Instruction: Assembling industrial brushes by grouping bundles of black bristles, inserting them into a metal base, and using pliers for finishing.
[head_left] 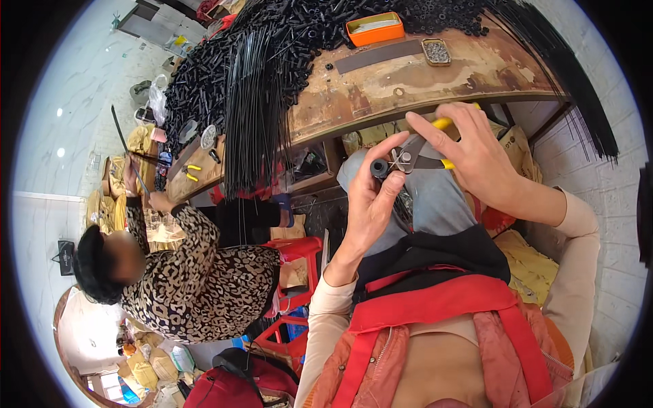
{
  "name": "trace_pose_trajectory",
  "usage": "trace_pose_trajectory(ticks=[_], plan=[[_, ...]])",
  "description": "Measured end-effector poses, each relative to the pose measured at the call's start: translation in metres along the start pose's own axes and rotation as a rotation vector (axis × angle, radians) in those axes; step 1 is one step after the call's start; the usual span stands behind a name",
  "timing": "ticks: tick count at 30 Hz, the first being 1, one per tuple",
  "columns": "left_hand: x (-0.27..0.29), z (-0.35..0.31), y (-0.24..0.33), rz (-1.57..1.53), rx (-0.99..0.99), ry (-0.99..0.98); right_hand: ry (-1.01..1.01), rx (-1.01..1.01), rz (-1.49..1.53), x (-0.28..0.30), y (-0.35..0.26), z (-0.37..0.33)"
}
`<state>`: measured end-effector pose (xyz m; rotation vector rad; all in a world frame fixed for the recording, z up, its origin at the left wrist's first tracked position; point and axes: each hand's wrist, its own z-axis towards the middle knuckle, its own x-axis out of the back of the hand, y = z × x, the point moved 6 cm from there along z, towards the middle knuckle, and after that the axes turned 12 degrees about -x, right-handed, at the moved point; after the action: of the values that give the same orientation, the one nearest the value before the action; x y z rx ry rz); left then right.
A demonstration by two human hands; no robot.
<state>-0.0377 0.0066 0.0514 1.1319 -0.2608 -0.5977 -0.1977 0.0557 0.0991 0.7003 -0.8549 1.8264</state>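
Note:
Between its thumb and fingers, my left hand [371, 214] grips a short black tubular part [379, 168], its round hollow end showing. My right hand [481, 153] is wrapped round a pair of pliers [442, 124] with yellow handles, which are spread apart. The pliers' jaws meet the work beside my left thumb, where small silvery metal bits [404, 157] show; I cannot make out whether the jaws grip them. Both hands are raised above my lap, in front of the wooden table [381, 75].
A heap of black tubular parts [197, 88] covers the table's left and back. Long black rods [255, 115] hang over its edge, with another bundle [571, 75] at right. An orange box [374, 30] and a small dish [435, 52] stand there. A co-worker [197, 285] sits at left.

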Motion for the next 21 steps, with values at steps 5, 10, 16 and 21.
trace_pose_trajectory(ticks=[5, 10, 16, 21], plan=[[-0.002, -0.010, 0.007, 0.029, -0.022, -0.020, -0.142, 0.192, -0.034, 0.012, 0.001, -0.013], [-0.004, -0.025, 0.027, 0.025, 0.056, -0.174, -0.857, -0.057, 0.472, 0.024, -0.016, -0.013], [-0.004, -0.012, 0.018, 0.072, 0.029, -0.183, -0.447, -0.098, 0.347, 0.035, -0.008, -0.028], [0.003, -0.009, 0.016, 0.066, 0.026, -0.251, -0.778, -0.227, 0.390, 0.032, -0.001, -0.024]])
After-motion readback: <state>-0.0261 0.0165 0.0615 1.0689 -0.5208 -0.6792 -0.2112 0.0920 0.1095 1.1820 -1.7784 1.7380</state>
